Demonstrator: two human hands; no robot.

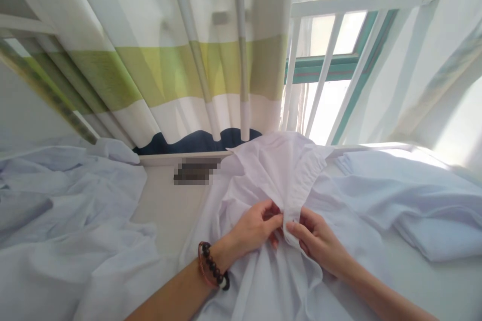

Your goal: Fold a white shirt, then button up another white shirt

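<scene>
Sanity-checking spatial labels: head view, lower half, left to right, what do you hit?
Crumpled white cloth → beaded bracelet → left hand → right hand → folded white cloth. Left out: the held white cloth, which spans both hands.

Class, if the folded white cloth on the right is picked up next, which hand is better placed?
Probably the right hand: it is nearer the folded white cloth, while the left hand would reach across it. Both pinch the gathered fabric, so the right must let go first.
</scene>
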